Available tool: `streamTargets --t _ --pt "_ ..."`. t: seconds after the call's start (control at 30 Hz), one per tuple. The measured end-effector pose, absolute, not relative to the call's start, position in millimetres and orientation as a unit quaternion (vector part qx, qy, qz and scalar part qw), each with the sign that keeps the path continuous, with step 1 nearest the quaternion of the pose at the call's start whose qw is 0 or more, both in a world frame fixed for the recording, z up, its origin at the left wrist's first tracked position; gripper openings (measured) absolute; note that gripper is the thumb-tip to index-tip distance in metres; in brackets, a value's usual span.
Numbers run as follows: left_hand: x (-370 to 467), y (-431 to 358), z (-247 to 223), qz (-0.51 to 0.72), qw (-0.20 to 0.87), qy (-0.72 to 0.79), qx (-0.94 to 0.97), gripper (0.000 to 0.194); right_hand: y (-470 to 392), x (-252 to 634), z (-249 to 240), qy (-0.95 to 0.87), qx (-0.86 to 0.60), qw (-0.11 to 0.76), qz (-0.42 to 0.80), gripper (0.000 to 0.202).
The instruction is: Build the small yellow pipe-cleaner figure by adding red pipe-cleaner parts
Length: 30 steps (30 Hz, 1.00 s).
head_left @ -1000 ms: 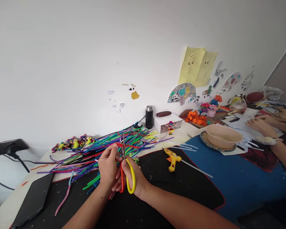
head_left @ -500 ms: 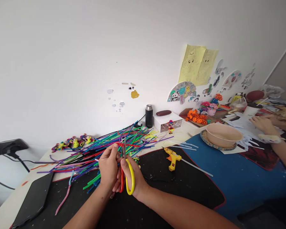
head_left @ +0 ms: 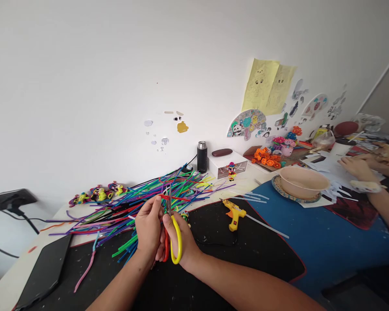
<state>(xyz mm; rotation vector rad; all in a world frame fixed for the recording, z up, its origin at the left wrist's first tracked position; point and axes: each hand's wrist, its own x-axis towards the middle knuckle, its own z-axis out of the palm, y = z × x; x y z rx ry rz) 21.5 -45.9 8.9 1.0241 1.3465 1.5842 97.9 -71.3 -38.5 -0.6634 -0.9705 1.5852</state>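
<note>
My left hand (head_left: 149,222) pinches a red pipe cleaner (head_left: 180,199) between thumb and fingertips. Its free end points right, crossing the blades of the scissors. My right hand (head_left: 181,239) grips the scissors (head_left: 176,246), which have one yellow and one red handle, with the blades pointing up and slightly parted around the pipe cleaner. Just behind both hands spreads a pile of pipe cleaners (head_left: 116,216) in many colours. A pink and blue pipe cleaner (head_left: 86,271) lies apart on the black mat (head_left: 253,259).
A yellow glue gun (head_left: 235,214) with a glue stick lies to the right. Behind stand a black flask (head_left: 202,157), a white box (head_left: 225,166) and a small figure (head_left: 231,172). Further right are a beige bowl (head_left: 304,182) and another person's hands (head_left: 356,167). A black tablet-like slab (head_left: 47,268) lies left.
The view has shifted very slightly. The red pipe cleaner's free end sits a little lower across the scissor blades; both hands hold nearly the same place.
</note>
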Motion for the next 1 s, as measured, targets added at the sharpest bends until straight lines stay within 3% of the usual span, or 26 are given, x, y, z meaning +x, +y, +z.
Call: streamTargets --t 1.0 --pt "31 -45 -10 0.603 0.434 0.534 0.403 0.047 -76 103 -44 -0.367 -0.353 0.558 0.655 0.066"
